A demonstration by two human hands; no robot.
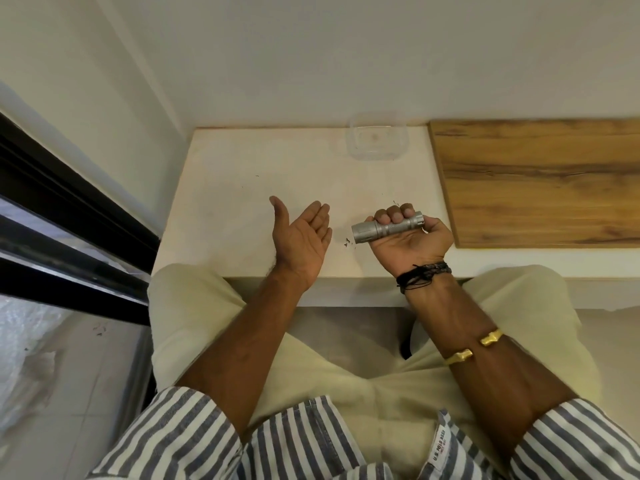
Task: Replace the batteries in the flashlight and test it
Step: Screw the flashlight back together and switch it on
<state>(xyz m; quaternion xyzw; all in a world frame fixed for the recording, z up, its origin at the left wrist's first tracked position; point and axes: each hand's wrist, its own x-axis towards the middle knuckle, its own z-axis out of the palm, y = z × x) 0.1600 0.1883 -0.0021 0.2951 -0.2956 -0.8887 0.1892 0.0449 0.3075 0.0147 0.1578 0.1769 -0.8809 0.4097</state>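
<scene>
My right hand [412, 237] grips a small silver metal flashlight [388, 227] around its middle, held level above the white table [242, 188], its head end pointing left toward my other hand. My left hand [301, 237] is held up a short way to the left of the flashlight's head, palm turned toward it, fingers together and thumb out, with nothing in it. No batteries are in sight.
A clear plastic container [377, 138] stands at the back of the table against the wall. A wooden board [540, 178] covers the table's right part. Small dark specks [348, 242] lie under the flashlight head. A dark window frame [69, 220] runs along the left.
</scene>
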